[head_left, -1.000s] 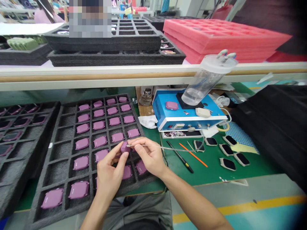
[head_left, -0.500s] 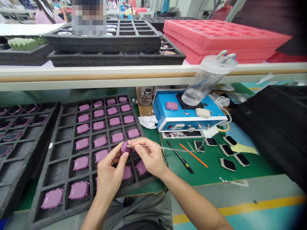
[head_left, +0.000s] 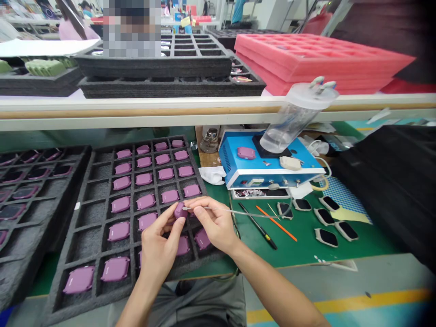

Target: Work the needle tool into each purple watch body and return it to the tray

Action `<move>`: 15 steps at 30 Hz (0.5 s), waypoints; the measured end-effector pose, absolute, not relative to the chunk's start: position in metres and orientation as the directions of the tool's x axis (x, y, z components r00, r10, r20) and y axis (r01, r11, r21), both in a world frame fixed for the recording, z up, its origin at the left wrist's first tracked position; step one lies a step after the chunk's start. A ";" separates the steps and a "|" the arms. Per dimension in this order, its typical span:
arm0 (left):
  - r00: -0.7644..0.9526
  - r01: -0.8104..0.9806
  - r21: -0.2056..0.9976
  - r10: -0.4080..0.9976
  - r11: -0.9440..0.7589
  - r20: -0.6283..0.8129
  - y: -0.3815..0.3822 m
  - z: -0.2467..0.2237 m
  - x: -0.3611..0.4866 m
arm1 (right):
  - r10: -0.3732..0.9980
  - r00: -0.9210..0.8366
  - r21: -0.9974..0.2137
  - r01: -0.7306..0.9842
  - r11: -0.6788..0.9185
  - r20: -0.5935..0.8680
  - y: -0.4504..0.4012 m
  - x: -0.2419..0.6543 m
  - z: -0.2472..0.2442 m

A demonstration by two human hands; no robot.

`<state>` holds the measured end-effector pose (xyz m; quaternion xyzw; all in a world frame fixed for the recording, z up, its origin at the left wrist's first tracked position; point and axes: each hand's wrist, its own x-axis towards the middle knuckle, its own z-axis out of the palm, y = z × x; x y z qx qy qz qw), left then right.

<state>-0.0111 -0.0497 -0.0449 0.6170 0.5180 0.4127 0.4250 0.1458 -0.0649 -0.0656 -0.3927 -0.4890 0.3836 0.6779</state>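
Observation:
My left hand (head_left: pixel 159 247) pinches a small purple rounded-square case (head_left: pixel 180 210) between thumb and fingers. My right hand (head_left: pixel 213 222) grips a thin metal probe (head_left: pixel 200 208) on a clear tube (head_left: pixel 248 214), and its tip touches the case's edge. Below my hands lies a black foam tray (head_left: pixel 89 218) whose compartments hold several matching purple cases, such as one (head_left: pixel 119 231) to the left of my left hand. My hands hide the tray's lower middle compartments.
A blue bench machine (head_left: pixel 259 165) holds a purple case. A clear canister (head_left: pixel 294 119) hangs above it. Black-faced parts (head_left: pixel 326 237) and tools lie on the green mat (head_left: pixel 299 247). A second foam tray (head_left: pixel 34 200) lies left. Stacked pink foam trays (head_left: pixel 316 59) stand beyond the rail.
The whole view has shifted slightly right and down with my head. My hands keep the same hold on the purple case and the probe.

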 end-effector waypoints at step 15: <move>0.104 0.275 0.957 0.993 -0.090 0.063 -0.053 -0.040 -0.007 | 0.909 0.245 -0.927 -0.084 0.366 0.337 -0.069 0.147 -0.065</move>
